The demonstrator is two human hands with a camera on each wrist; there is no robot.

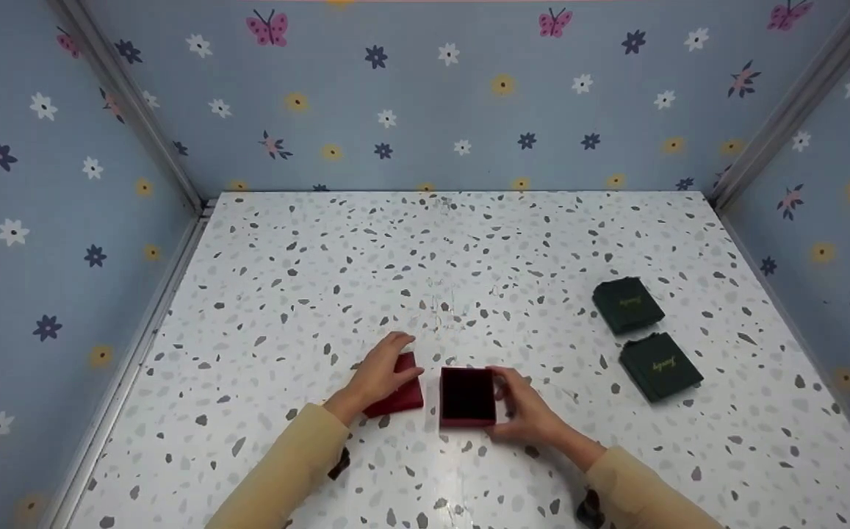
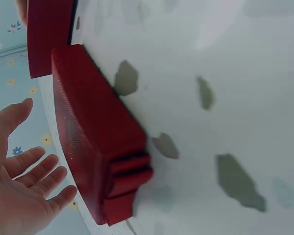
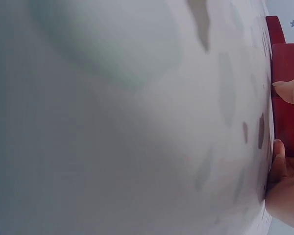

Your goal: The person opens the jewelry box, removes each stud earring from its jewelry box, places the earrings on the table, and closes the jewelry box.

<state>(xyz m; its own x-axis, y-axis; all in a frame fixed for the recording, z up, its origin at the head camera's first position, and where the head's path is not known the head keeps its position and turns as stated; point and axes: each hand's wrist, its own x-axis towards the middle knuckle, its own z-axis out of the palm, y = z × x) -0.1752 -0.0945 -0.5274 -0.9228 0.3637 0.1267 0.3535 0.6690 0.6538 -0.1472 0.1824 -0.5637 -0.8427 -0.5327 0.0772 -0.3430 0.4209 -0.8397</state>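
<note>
A small square red box (image 1: pixel 467 423) with a dark lining sits upright, its open top facing up. My right hand (image 1: pixel 535 417) grips its right side, thumb at the near corner and fingers at the far one. In the right wrist view only a strip of the box (image 3: pixel 287 120) shows. To its left lies a flat red lid-like piece (image 1: pixel 401 400), partly hidden under my left hand (image 1: pixel 379 376). The left wrist view shows this piece (image 2: pixel 95 117) with ribbon-like folds at one end. My left fingers are spread and hold nothing.
Two dark green square boxes, one farther (image 1: pixel 629 305) and one nearer (image 1: pixel 662 367), lie to the right with gold lettering on top. The speckled white table (image 1: pixel 366 257) is bounded by flowered blue walls (image 1: pixel 425 88) at the back and sides.
</note>
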